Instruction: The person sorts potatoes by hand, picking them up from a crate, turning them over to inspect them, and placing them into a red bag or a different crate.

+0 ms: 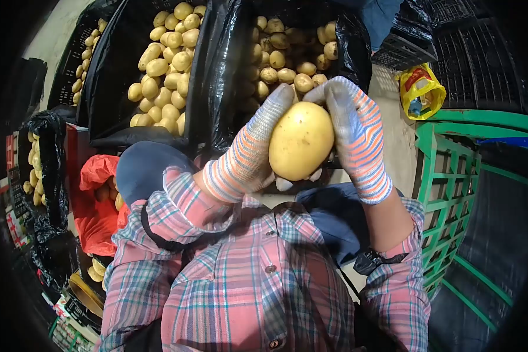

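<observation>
A large, pale yellow potato [301, 142] with a few small dark specks is held up in front of my chest. My left hand [255, 141], in a striped knit glove with a greyed palm, grips its left side, fingertips showing beneath it. My right hand [358, 135], gloved the same way, curves round the upper right side. Fingers behind the potato are partly hidden. Just beyond my hands stands a black-lined crate [220, 111] with several potatoes [277, 58], partly in shadow.
Left of that crate, another lined crate [108, 88] holds brighter potatoes [164, 76]. A red bag [94, 217] with potatoes inside lies by my left side. On the right are a yellow bag [422, 97], a green metal frame [449, 193] and black crates [481, 64].
</observation>
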Demonstrator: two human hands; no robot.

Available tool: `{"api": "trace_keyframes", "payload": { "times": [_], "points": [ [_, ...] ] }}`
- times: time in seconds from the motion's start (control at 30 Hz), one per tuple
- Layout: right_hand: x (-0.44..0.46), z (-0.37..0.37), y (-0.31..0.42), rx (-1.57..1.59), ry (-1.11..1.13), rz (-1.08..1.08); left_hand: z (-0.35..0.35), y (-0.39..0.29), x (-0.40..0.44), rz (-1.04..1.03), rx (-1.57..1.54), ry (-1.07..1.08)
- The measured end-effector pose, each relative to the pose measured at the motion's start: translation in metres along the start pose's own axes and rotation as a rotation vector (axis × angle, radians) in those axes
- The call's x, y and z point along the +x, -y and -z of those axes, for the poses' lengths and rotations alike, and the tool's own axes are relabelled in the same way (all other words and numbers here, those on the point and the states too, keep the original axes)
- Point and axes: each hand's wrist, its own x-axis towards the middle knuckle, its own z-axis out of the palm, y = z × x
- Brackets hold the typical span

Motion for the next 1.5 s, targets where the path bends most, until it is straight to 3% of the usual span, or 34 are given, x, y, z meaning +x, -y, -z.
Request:
{"api": "trace_keyframes", "payload": {
  "times": [0.07,0.13,0.2,0.27,0.37,0.4,0.47,0.5,0.53,0.67,0.73,0.8,0.9,0.97,1.13,1.23,1.27,1.33,1.4,1.5],
  "points": [
    [0.002,-0.002,0.006,-0.633,0.009,0.573,-0.004,0.003,0.005,-0.169,0.09,-0.209],
    [0.003,-0.009,0.005,-0.674,-0.025,0.656,-0.001,0.008,0.007,-0.207,0.138,-0.205],
    [0.005,-0.006,-0.002,-0.611,-0.018,0.557,0.002,0.014,0.008,-0.277,0.236,-0.199],
    [0.007,-0.002,-0.005,-0.534,-0.04,0.48,0.0,0.01,0.004,-0.222,0.236,-0.241],
    [0.013,0.006,-0.005,-0.036,0.064,-0.077,0.003,0.005,0.003,-0.074,0.051,-0.239],
    [0.009,0.003,-0.002,-0.035,0.067,-0.078,0.006,0.004,0.005,-0.098,0.025,-0.228],
    [0.005,-0.004,0.0,-0.36,0.003,0.253,0.013,0.002,0.009,-0.151,-0.032,-0.207],
    [0.008,-0.006,-0.006,-0.527,0.015,0.542,0.008,0.002,0.013,-0.265,0.014,-0.394],
    [0.006,-0.008,-0.008,-0.72,0.056,0.676,0.012,-0.001,0.011,-0.245,0.05,-0.328],
    [-0.011,-0.022,-0.016,-0.674,0.096,0.603,-0.006,-0.012,0.004,-0.296,-0.096,-0.316],
    [-0.012,-0.021,-0.021,-0.363,0.158,0.443,0.005,-0.013,0.008,-0.198,-0.133,-0.398],
    [-0.011,-0.017,-0.019,-0.276,0.197,0.418,0.011,-0.014,0.004,-0.165,-0.151,-0.329],
    [-0.012,-0.015,-0.009,-0.402,0.18,0.5,0.008,-0.012,0.005,-0.171,-0.16,-0.372],
    [-0.011,-0.014,-0.006,-0.347,0.146,0.645,0.006,-0.01,0.002,-0.231,-0.263,-0.222],
    [-0.007,-0.016,-0.006,-0.25,0.205,0.732,0.003,-0.012,0.002,-0.204,-0.256,-0.326],
    [-0.006,-0.016,-0.002,-0.223,0.116,0.634,0.003,-0.011,0.002,-0.171,-0.188,-0.226],
    [0.0,-0.005,-0.003,-0.424,0.046,0.665,0.003,-0.012,0.002,-0.16,-0.163,-0.191],
    [0.006,-0.002,-0.007,-0.006,-0.124,0.279,0.004,-0.014,0.001,-0.142,-0.127,-0.137],
    [0.004,-0.001,-0.001,-0.017,-0.087,0.298,0.009,-0.015,0.002,-0.132,-0.173,-0.086],
    [-0.001,-0.013,-0.002,-0.202,-0.022,0.52,0.02,-0.013,0.002,-0.128,-0.286,-0.028]
  ]
}}
